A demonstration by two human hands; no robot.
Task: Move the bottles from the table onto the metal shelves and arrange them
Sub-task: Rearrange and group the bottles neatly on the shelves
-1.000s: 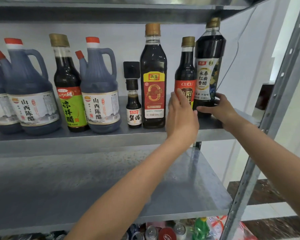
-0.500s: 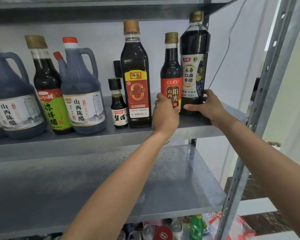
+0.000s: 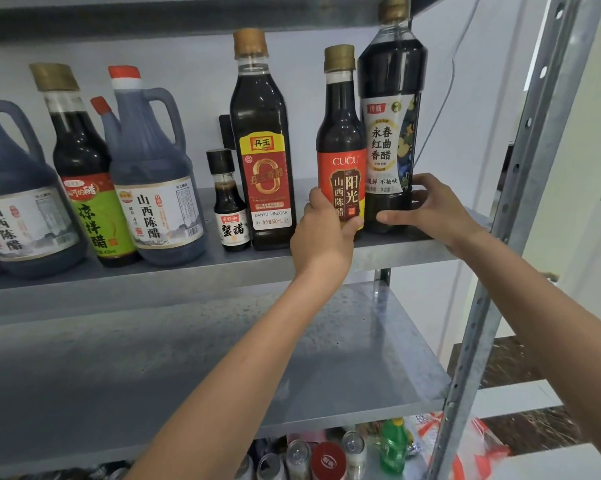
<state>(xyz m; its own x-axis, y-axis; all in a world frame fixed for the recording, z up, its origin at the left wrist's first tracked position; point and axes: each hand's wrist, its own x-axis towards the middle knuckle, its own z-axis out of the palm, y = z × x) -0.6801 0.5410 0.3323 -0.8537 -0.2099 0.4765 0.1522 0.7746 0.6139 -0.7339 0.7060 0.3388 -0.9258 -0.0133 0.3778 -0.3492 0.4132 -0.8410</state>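
Observation:
Several dark vinegar bottles stand upright in a row on the upper metal shelf point(image 3: 223, 271). My left hand point(image 3: 323, 233) grips the base of the CUCU bottle point(image 3: 340, 140), which has a red label and gold cap. My right hand point(image 3: 430, 209) holds the bottom of the tall dark bottle with a white and navy label point(image 3: 391, 109), at the shelf's right end. The two bottles stand side by side, touching. Left of them stand the Danyu vinegar bottle point(image 3: 262, 143) and a small black-capped bottle point(image 3: 228, 206).
Two handled jugs point(image 3: 153, 188) point(image 3: 18, 216) and a green-labelled bottle point(image 3: 84, 174) fill the shelf's left part. A bare metal shelf point(image 3: 223, 368) lies below. Cans and a green bottle point(image 3: 392, 445) sit lower down. A perforated upright post point(image 3: 521, 188) stands at the right.
My left hand has closed round the CUCU bottle's base and its label now faces me. The view has shifted closer and rightward; my right hand stays on the tall bottle.

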